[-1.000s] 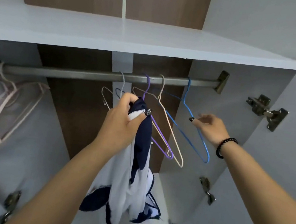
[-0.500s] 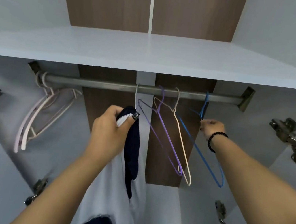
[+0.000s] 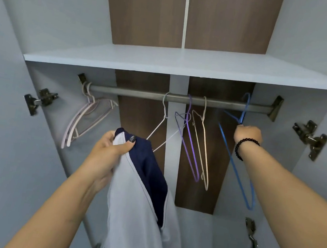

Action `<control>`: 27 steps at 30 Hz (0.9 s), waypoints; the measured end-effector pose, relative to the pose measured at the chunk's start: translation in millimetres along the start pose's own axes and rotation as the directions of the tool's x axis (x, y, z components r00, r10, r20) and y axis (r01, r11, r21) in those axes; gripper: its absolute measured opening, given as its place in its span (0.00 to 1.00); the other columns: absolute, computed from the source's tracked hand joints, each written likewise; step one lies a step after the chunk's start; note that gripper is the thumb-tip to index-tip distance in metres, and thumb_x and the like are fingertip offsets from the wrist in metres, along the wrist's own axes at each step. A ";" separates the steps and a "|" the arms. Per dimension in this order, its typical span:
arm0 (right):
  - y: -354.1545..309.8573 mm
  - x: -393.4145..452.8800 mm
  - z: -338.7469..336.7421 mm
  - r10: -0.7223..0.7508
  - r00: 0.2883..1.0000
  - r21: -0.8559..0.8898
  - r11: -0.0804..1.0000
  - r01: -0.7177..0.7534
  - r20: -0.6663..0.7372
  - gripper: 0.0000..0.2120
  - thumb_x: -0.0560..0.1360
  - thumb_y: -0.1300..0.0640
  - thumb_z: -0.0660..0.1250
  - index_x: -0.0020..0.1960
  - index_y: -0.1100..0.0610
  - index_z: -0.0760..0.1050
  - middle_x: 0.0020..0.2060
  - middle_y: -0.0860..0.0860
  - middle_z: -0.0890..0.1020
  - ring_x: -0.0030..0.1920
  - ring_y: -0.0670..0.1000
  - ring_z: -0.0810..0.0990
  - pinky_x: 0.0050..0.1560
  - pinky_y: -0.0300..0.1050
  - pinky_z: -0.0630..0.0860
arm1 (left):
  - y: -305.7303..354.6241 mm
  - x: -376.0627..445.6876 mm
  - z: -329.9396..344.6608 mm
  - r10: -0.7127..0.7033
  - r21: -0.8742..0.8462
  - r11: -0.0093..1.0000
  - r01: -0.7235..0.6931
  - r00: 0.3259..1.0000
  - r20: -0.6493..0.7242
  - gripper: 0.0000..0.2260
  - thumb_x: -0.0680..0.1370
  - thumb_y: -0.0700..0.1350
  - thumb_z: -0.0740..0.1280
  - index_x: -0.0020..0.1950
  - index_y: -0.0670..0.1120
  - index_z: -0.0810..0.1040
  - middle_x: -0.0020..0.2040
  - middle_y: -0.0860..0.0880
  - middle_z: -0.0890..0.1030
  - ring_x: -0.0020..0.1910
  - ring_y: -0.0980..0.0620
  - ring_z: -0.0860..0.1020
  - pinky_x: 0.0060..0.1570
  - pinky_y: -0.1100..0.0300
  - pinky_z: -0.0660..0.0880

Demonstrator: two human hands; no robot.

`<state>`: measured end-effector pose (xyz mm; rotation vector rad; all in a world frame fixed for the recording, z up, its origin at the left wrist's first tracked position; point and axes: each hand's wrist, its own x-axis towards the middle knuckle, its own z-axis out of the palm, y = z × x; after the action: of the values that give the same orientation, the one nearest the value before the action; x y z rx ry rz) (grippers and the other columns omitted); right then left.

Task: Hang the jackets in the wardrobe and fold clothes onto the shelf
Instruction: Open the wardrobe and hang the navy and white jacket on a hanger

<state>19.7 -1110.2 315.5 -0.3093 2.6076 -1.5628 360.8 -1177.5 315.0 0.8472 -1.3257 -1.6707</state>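
Note:
My left hand [image 3: 106, 157] grips a white and navy jacket [image 3: 142, 201] by its upper edge; the cloth hangs down below the wardrobe rail [image 3: 141, 94]. My right hand [image 3: 248, 134], with a black bead bracelet at the wrist, pinches the neck of a blue wire hanger [image 3: 238, 156] that hooks over the rail near its right end. The white shelf [image 3: 167, 60] above the rail carries nothing.
Purple [image 3: 191, 147], cream [image 3: 203, 149] and white [image 3: 160, 127] wire hangers hang mid-rail. Pink plastic hangers [image 3: 84, 120] hang at the left end. Metal door hinges [image 3: 308, 139] stick out on both side walls. The wardrobe floor [image 3: 192, 234] lies below.
My right hand has risen from the blue hanger's arm to its neck just under the rail. My view has tilted up and back. The left hand still holds the jacket.

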 end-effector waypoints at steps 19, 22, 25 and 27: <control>33.6 -274.9 -139.1 -0.397 0.904 -0.168 0.891 0.421 0.158 0.11 0.79 0.58 0.60 0.39 0.58 0.72 0.30 0.50 0.73 0.36 0.55 0.72 0.31 0.42 0.61 | -13.2 -121.9 -92.7 0.256 0.588 0.704 -0.397 0.915 0.312 0.23 0.82 0.42 0.59 0.77 0.54 0.60 0.59 0.62 0.74 0.54 0.58 0.73 0.48 0.70 0.66; 33.5 -328.9 -161.4 -0.464 0.845 -0.174 0.839 0.516 0.266 0.11 0.78 0.58 0.62 0.39 0.59 0.76 0.28 0.46 0.74 0.30 0.48 0.71 0.30 0.41 0.64 | -6.1 -132.8 -108.6 0.287 0.679 0.531 -0.508 0.861 0.419 0.22 0.82 0.41 0.59 0.75 0.55 0.64 0.64 0.61 0.74 0.59 0.56 0.73 0.52 0.69 0.65; 30.6 -366.5 -176.9 -0.457 0.797 -0.126 0.833 0.539 0.395 0.14 0.79 0.56 0.63 0.35 0.55 0.74 0.24 0.45 0.72 0.26 0.46 0.68 0.30 0.38 0.65 | 3.8 -141.0 -119.0 0.301 0.768 0.380 -0.516 0.853 0.425 0.15 0.82 0.42 0.58 0.67 0.54 0.69 0.55 0.48 0.81 0.49 0.45 0.78 0.49 0.48 0.76; 29.9 -381.5 -183.4 -0.435 0.791 -0.031 0.869 0.495 0.431 0.13 0.78 0.57 0.63 0.34 0.54 0.74 0.22 0.44 0.70 0.23 0.44 0.65 0.27 0.35 0.65 | 9.9 -145.1 -128.5 0.279 0.793 0.326 -0.514 0.854 0.438 0.15 0.82 0.41 0.58 0.66 0.55 0.67 0.55 0.48 0.80 0.48 0.43 0.78 0.50 0.44 0.76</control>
<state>355.7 -855.9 364.7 -1.2384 2.4045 -1.2243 539.0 -1102.4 298.6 0.7697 -2.4455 -0.5288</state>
